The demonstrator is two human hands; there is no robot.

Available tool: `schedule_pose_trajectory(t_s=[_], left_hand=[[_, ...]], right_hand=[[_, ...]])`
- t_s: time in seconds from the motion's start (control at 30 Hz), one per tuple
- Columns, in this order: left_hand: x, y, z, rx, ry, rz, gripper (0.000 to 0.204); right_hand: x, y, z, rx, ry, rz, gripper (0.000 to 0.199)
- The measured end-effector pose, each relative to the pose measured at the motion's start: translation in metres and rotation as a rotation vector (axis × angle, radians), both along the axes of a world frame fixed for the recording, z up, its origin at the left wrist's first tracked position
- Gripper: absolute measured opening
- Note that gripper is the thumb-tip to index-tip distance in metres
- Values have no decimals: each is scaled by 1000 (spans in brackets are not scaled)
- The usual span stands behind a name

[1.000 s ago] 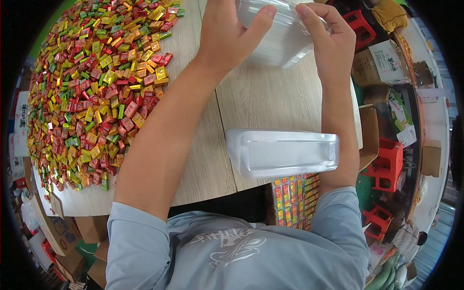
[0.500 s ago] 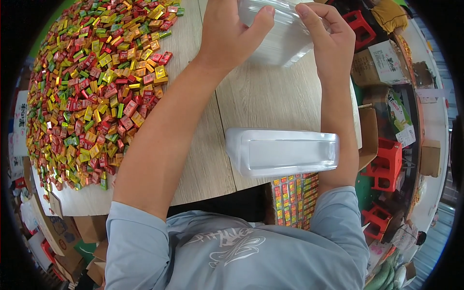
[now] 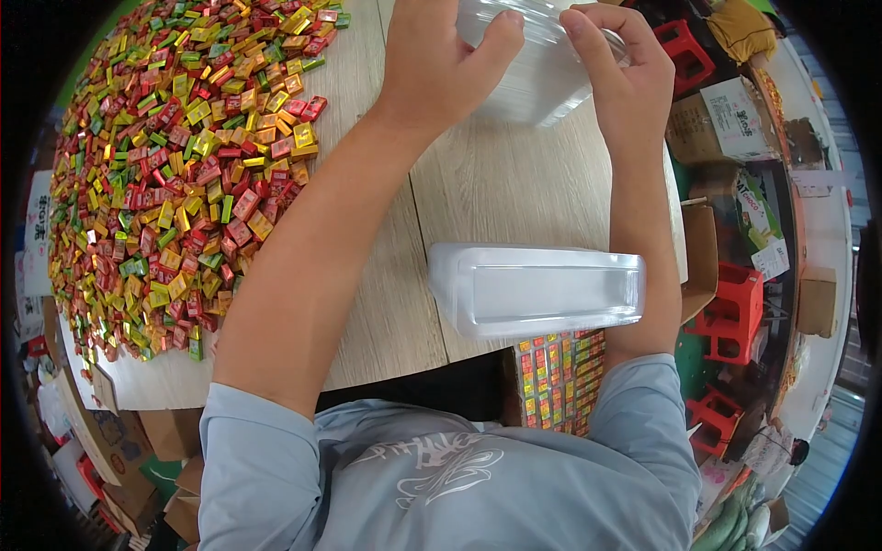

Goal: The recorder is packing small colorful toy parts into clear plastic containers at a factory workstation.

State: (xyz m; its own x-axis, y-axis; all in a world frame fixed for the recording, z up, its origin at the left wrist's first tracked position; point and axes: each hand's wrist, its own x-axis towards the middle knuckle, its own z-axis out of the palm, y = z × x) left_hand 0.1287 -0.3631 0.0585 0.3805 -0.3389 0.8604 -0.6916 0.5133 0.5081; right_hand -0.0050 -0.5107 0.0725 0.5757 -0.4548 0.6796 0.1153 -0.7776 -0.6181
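At the far side of the table, a stack of clear plastic trays (image 3: 537, 87) is between my hands. My left hand (image 3: 446, 69) grips its left side, the thumb over the near edge and the other fingers largely hidden. Thumb and bent fingers of my right hand (image 3: 623, 69) pinch the rim at the right corner. Nearer to me, beside my right forearm, lies another stack of clear plastic trays (image 3: 551, 292), touched by neither hand. A wide heap of small wrapped pieces (image 3: 193, 174) in red, yellow, green and orange foil covers the left of the table.
The wood-grain table (image 3: 395, 312) has a seam running through it. Below its near edge stands a box of packed trays (image 3: 560, 381) filled with coloured pieces. Red plastic stools (image 3: 730, 312) and cardboard boxes (image 3: 703, 262) stand at the right; more cardboard (image 3: 115, 441) is at the lower left.
My right hand's fingers shift slightly at the rim of the held stack. Otherwise the hands, both stacks and the heap stay nearly where they were.
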Motion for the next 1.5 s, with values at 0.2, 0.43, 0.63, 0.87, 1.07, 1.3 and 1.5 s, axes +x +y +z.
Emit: schedule_pose_trajectory(t_s=[0.2,0.43,0.63,0.87,1.07,1.3,1.5], left_hand=[[1,2,1,6,-1,3,39],[1,1,2,-5,-5,1,41],[2,-1,1,-18,-18,7,41],[2,0,0,-29,-24,11,39],[1,-1,1,-30,-35,19,38],[2,1,1,-28,-40,21,38],[1,1,-1,-30,-22,10,38]], right_hand=[[0,6,4,-7,-52,58,16],[-3,24,20,-93,32,-25,21],[-5,20,19,-104,64,-47,24],[-3,23,18,-71,42,-27,23],[-4,21,18,-63,59,-32,21],[-3,22,18,-31,40,-9,20],[-4,23,17,-43,32,-25,20]])
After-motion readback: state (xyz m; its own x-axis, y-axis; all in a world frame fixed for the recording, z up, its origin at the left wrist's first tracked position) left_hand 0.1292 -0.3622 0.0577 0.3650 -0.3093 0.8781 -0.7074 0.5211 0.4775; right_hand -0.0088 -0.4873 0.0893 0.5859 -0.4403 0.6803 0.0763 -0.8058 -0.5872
